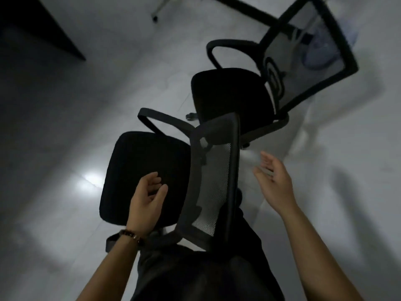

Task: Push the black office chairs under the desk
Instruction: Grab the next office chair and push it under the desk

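The pale tiled floor (65, 137) fills most of your view. It lies open to the left of both chairs, between them and the dark desk (32, 22), of which one corner shows at the top left.

You have two black chairs, both out on the floor and well apart from the desk. The far chair (232, 98) stands ahead and to your right. Its seat edge meets the top of the near one's frame, though I cannot tell whether they touch. The near chair (143, 177) is right at your legs, seat to the left, with its mesh back (214, 181) running between your two hands.

Your left hand (149, 194) hangs over the seat, fingers loosely curled and gripping nothing. I cannot tell whether it touches the cushion. Your right hand (275, 181) is spread, just right of the mesh back and apart from it. One beaded bracelet (132, 234) circles your left wrist.
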